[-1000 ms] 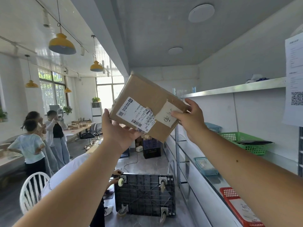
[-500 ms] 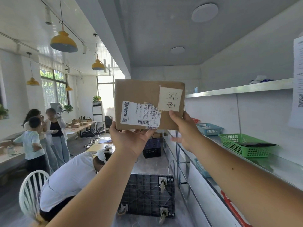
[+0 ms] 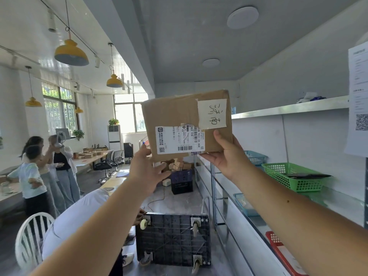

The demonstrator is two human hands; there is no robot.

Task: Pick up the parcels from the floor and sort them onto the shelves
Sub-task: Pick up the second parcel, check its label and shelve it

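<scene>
I hold a flat brown cardboard parcel (image 3: 171, 114) up at head height in the middle of the view. It bears a white shipping label with barcodes and a white handwritten note at its upper right. My left hand (image 3: 146, 172) supports its lower left corner from below. My right hand (image 3: 229, 156) grips its lower right edge, thumb on the front face. The metal shelves (image 3: 286, 109) run along the wall to my right, with the top shelf level with the parcel.
On the shelves sit a green basket (image 3: 292, 177), blue baskets (image 3: 253, 157) and a red basket (image 3: 278, 250). An upturned black wheeled dolly (image 3: 173, 238) lies on the floor below. A crouching person in white (image 3: 77, 216), a white chair (image 3: 29, 242) and standing people (image 3: 49, 172) are at left.
The parcel has turned from tilted to nearly level and shifted right, toward the shelves. My right hand moved from its upper right edge to its lower right edge.
</scene>
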